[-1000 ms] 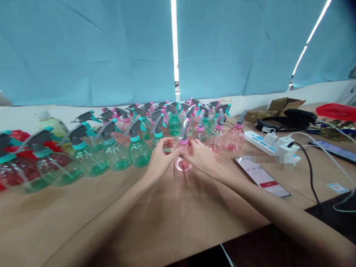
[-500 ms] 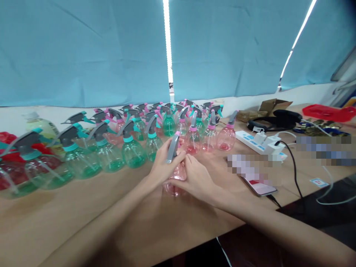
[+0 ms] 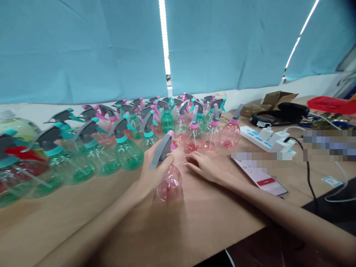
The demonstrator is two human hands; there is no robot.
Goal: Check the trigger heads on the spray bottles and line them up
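Observation:
A pink spray bottle (image 3: 169,184) with a grey and pink trigger head leans a little to the right in front of me. My left hand (image 3: 155,163) is closed around its neck and head, so the collar is mostly hidden. To the right of it, apart from the bottle, my right hand (image 3: 203,165) hovers low over or rests on the table, holding nothing, its fingers loosely bent and apart. Just beyond the hands stand pink spray bottles, among them one with some red liquid (image 3: 193,139) and one at the right end (image 3: 230,134).
Several green spray bottles (image 3: 129,154) line the left side, with more crowded behind. On the right are a phone (image 3: 271,181), a white power strip (image 3: 256,139) with plugs and cables, headphones (image 3: 292,111), and a cardboard box (image 3: 279,98). The wooden table's (image 3: 133,230) front edge runs along lower right.
My right hand has let go of the pink spray bottle and moved right. My left hand keeps hold of it and has tilted it. The camera view has shifted slightly.

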